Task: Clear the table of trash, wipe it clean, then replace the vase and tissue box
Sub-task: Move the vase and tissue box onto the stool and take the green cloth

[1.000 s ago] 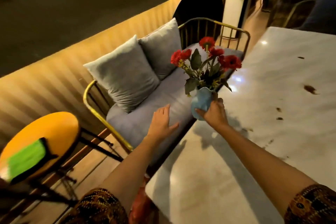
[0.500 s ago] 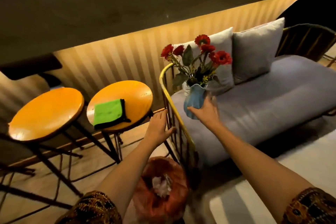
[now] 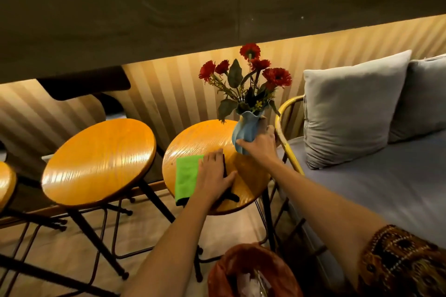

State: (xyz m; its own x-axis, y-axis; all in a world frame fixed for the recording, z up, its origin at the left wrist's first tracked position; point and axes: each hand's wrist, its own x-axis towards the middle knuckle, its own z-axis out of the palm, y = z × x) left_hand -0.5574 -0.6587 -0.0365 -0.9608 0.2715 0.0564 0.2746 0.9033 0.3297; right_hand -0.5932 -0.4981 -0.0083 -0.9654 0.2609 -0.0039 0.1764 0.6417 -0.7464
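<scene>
The right hand grasps the vase low on its body, fingers wrapped round the far side and thumb on the near side. The vase stands upright at the right edge of the stool, close to the sofa's yellow rail. Its base is hidden behind the hand, so I cannot tell whether it rests on the seat or hangs just above it. Red flowers rise from its mouth.

The left hand lies flat, fingers straight and thumb spread, on the right end of the green cloth. The cloth sits at the near-left part of the same seat. The hand presses it and does not grip it.

A bag with some trash in it stands open on the floor at the bottom edge of the view. The table and the tissue box are out of view.

The step in hand looks like parking the vase off the table while fetching the cloth for wiping. Next, the right hand needs to set the vase down well in from the seat's edge, since the tall flowers may make it tippy, and let go. The left hand needs to close on the cloth and lift it without brushing the vase.
</scene>
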